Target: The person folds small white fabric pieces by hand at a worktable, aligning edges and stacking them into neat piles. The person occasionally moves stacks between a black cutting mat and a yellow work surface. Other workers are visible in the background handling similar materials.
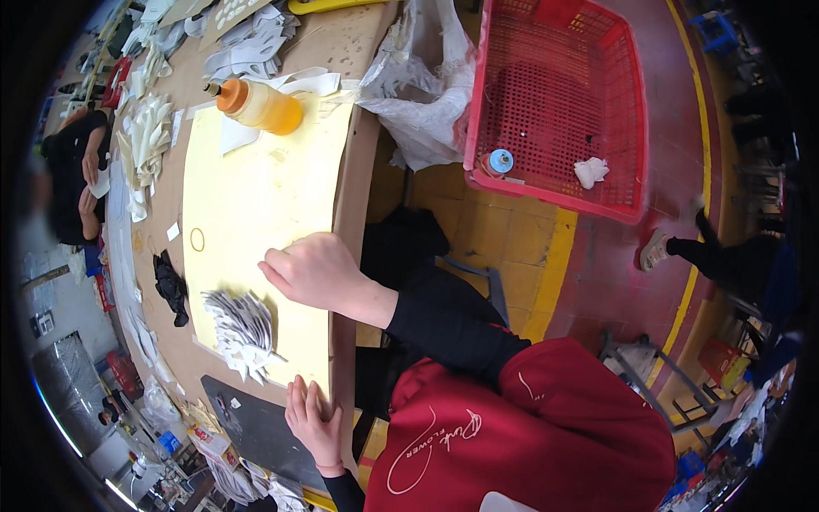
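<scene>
My right hand (314, 271) hovers over or rests on a pale yellow sheet (273, 192) along the table edge. Its fingers are curled closed; whatever they pinch, if anything, is hidden. Lower down, my left hand (314, 424) lies with fingers stretched out at the sheet's bottom corner, holding nothing I can see. Between the hands and to their left sits a fanned stack of grey-white cut pieces (239, 333). A thin ring (198, 239) shows on the sheet's left side. Toward its upper end a clear bottle of orange liquid (260, 107) with an orange cap lies or leans.
A dark grey board (260, 431) lies below the stack, a crumpled black cloth (170, 288) left of the sheet. Piles of pale pieces (147, 141) line the table. Beside it are a white plastic sack (422, 94) and a red crate (554, 183). Another person's hands (90, 179) work at far left.
</scene>
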The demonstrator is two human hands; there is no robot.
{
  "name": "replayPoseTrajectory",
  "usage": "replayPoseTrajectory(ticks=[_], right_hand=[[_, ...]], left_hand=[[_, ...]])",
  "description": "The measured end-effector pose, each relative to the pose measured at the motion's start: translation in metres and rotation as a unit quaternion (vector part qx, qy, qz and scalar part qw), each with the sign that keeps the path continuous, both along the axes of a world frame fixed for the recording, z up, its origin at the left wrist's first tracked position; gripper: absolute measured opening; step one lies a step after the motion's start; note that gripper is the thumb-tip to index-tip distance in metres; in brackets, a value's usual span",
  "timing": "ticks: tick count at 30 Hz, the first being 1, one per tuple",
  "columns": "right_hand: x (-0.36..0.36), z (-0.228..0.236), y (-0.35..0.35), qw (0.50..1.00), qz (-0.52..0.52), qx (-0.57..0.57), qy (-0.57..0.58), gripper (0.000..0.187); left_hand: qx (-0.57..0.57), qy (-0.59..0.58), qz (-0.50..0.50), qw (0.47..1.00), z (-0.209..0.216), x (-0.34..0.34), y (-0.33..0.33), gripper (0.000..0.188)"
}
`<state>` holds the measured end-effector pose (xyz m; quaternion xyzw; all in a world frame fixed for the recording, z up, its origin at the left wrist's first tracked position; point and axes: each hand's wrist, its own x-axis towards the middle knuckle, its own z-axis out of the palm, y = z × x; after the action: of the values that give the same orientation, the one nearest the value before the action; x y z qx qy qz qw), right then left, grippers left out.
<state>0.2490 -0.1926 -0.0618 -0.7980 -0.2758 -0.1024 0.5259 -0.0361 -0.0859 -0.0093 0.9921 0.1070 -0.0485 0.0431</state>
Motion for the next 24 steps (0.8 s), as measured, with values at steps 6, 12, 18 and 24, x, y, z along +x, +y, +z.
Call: replayPoseTrajectory(ticks=[6, 12, 18, 24], right_hand=[[-0.003, -0.002, 0.002, 1.000, -0.003, -0.021, -0.011, 0.029], [-0.002, -0.002, 0.002, 0.999, 0.001, -0.030, -0.012, 0.029], [0.001, -0.007, -0.007, 0.989, 0.026, 0.121, -0.080, 0.021], [-0.041, -0.083, -0.120, 0.988, -0.003, 0.142, -0.054, 0.010]], left_hand=[[0.005, -0.007, -0.002, 1.000, 0.000, -0.002, -0.003, 0.067], [0.003, -0.008, -0.002, 1.000, 0.000, -0.001, -0.003, 0.067], [-0.005, -0.009, -0.003, 1.000, 0.000, 0.000, 0.000, 0.068], [-0.017, 0.004, 0.003, 1.000, 0.002, 0.001, 0.000, 0.071]])
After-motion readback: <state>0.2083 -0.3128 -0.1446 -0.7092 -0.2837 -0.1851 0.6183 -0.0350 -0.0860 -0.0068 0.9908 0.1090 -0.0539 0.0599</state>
